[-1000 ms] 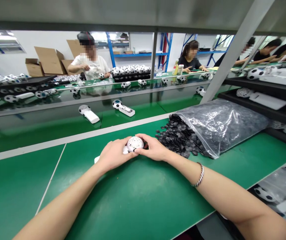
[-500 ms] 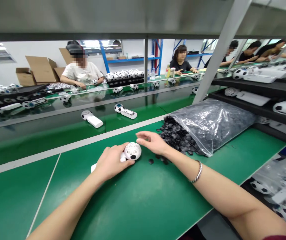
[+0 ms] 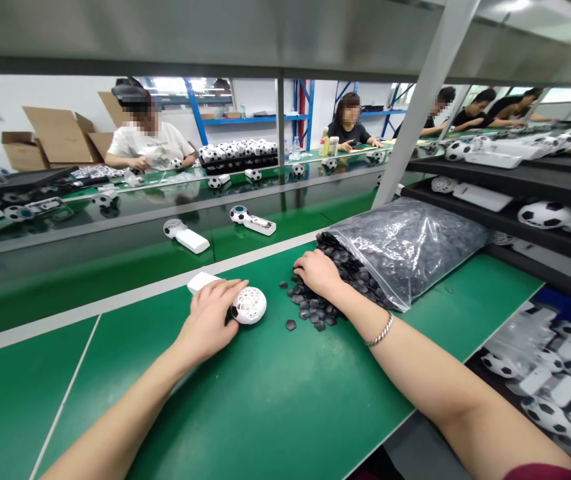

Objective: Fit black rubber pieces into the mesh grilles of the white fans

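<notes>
Left of the bag (image 3: pixel 415 247), on the green table (image 3: pixel 275 400), lies the ball piece (image 3: pixel 249 305), its round openwork end toward the bag and its white handle angled away toward the belt (image 3: pixel 115 267). A black patch shows on the ball beside the fingertips. The left hand (image 3: pixel 210 317) is partly closed over the neck, fingers across the top and thumb against the near side, holding the piece down.

Between the ball piece and the bag, black chips (image 3: pixel 318 310) spread from the bag's open left end, a few lying singly. The right hand (image 3: pixel 319 272) is on the heap just left of the bag, fingers curled and only slightly apart; whether a chip is pinched in them cannot be told. A twisted bracelet (image 3: pixel 381 329) circles that wrist, in front of the bag.

Beyond the table and left of the bag, a white-handled piece (image 3: pixel 192 240) and an open-handled piece (image 3: pixel 258 223) lie on the belt. Right of the bag, black trays (image 3: pixel 510 175) hold more ball-ended pieces, and a slanting post (image 3: pixel 415 120) rises behind it. Farther back, left of the bag, a person in white (image 3: pixel 150 143) sits near cartons (image 3: pixel 60 133).
</notes>
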The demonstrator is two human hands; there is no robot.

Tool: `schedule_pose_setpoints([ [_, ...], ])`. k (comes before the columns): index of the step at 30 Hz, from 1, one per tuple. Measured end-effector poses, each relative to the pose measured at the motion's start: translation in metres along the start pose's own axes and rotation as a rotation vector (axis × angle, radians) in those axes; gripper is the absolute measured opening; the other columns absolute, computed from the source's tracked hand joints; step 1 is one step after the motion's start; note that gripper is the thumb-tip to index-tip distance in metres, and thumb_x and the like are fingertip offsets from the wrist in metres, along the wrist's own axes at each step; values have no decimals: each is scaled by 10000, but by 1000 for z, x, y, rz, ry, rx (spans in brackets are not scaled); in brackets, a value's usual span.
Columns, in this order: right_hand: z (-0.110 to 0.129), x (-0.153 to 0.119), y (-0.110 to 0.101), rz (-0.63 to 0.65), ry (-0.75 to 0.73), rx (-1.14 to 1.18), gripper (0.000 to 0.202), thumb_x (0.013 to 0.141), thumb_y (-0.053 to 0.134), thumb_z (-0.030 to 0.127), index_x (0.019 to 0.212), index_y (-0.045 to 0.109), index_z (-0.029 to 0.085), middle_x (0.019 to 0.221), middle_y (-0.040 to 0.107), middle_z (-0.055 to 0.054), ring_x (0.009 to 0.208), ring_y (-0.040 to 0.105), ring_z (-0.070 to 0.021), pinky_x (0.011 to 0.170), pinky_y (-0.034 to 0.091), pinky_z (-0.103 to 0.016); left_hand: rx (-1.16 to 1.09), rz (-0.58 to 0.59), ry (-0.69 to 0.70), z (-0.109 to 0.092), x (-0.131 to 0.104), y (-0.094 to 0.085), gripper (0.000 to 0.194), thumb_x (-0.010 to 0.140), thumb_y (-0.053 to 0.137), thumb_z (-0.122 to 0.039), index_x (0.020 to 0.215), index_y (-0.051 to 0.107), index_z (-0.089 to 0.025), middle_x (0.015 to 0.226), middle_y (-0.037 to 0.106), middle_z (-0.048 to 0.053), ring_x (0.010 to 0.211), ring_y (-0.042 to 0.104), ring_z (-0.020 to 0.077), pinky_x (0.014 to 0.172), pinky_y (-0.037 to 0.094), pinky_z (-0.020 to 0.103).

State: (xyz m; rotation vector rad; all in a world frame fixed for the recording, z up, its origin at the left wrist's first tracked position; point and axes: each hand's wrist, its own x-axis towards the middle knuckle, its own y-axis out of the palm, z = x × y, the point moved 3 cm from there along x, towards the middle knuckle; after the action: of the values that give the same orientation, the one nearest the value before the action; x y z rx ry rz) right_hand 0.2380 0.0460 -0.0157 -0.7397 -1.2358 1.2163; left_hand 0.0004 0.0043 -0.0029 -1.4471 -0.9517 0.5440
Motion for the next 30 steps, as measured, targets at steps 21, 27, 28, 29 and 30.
schedule_pose_setpoints([
  [21,77,-43,-20,175,-433,783,57,776,611,117,758,625,169,725,611,14,673,555,-112,650,428,-214,-202,-139,-40,-5,1,3,661,625,637,-599,1168,517,-241,1069,579,66,1104,396,292,980,265,494],
  [27,78,-42,-19,121,-464,610,56,771,629,134,752,624,186,730,601,11,705,551,-130,711,417,-254,-283,-102,-70,-1,2,2,662,611,639,-615,1148,542,-239,1091,569,73,1088,405,287,956,303,477],
  [28,78,-42,-19,110,-472,612,58,777,623,134,750,618,186,737,598,7,724,552,-134,721,420,-260,-293,-91,-71,0,2,1,638,631,632,-598,1152,538,-242,1110,566,70,1107,396,291,971,282,491],
  [29,77,-42,-19,97,-476,625,59,780,618,137,748,610,185,757,594,0,750,553,-139,737,424,-268,-300,-84,-72,0,2,1,617,647,626,-582,1156,535,-243,1125,563,68,1123,387,296,983,263,503],
  [30,77,-42,-19,78,-474,644,58,776,621,141,744,601,184,789,589,-8,786,553,-146,761,427,-278,-307,-77,-72,1,2,1,603,657,623,-567,1158,533,-242,1138,561,65,1138,381,300,992,247,511],
])
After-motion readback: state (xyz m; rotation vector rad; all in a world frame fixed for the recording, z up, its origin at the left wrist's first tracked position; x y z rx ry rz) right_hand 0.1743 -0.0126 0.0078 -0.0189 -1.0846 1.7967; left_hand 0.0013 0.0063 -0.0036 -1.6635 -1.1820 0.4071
